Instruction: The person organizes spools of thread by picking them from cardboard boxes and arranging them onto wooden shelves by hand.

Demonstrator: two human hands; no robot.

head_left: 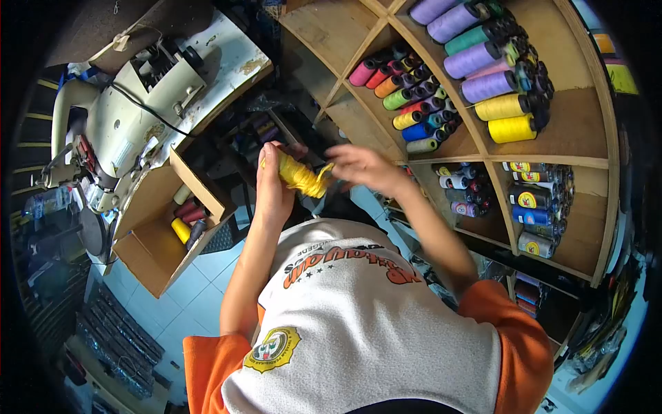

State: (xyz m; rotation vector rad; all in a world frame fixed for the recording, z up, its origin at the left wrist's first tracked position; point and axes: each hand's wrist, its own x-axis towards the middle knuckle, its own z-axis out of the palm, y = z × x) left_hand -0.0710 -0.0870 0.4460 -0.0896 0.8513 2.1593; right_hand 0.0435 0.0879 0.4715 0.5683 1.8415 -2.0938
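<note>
A spool of yellow thread (298,175) is held up in front of my body, its windings loose and bunched toward the lower right end. My left hand (273,181) is closed around the spool's upper left end, thumb along its side. Close to the other end is my right hand (369,168), slightly blurred, with its fingers stretched out and apart. A loose loop of yellow thread stands off the spool near those fingertips; whether they touch it is unclear.
To the left, an open cardboard box (148,259) holds several thread spools, below a sewing machine (131,124) on a worktable (231,52). A wooden shelf (441,148) with compartments of colored thread spools (493,86) rises at right. Packaged dark goods (121,338) lie lower left.
</note>
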